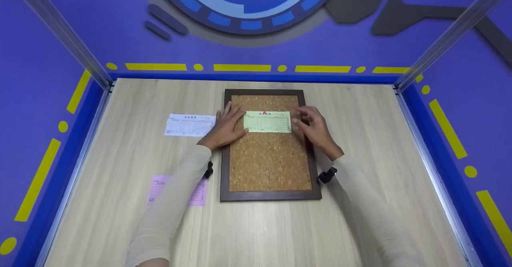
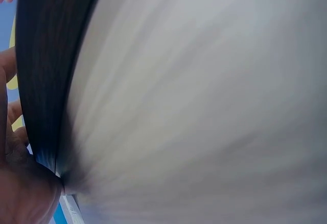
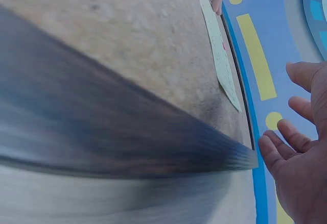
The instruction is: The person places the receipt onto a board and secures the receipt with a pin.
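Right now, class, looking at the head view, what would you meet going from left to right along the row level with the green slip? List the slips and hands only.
White slip → left hand → green slip → right hand.

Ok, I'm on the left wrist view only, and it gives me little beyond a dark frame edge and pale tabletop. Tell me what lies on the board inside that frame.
Observer: A green slip lies on the upper part of the corkboard, as the head view shows.
Operator: Say what's at its top edge.
Observer: A pink pin, near the middle of that edge.
Operator: Now report what's by its right edge.
Observer: The right hand; the right wrist view shows a gap between it and the green slip.
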A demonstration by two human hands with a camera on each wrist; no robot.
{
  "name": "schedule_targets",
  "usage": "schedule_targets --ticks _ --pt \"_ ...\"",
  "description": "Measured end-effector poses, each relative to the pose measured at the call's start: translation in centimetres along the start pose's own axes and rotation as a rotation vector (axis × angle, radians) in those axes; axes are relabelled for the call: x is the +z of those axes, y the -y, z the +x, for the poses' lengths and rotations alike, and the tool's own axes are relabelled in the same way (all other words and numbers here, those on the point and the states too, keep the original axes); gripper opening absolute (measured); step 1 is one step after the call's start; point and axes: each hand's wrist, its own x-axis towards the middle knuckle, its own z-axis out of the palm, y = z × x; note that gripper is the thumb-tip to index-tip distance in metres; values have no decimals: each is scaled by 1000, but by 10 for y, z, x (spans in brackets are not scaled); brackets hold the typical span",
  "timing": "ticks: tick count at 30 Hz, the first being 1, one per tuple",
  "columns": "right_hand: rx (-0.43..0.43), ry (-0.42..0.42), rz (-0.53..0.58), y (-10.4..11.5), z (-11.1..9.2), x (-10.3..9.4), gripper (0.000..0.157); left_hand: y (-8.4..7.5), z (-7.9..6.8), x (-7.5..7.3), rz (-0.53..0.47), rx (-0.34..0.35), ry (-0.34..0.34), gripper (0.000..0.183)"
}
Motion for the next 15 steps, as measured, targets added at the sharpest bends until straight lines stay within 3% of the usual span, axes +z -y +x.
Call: schedule_targets --ticks 9,15 --pt "47 6 -81 -13 -29 -3 52 0 1 0 4 -2 6 76" --pt "71 89 -161 -16 -43 -6 72 -1 1 0 8 -4 1 75"
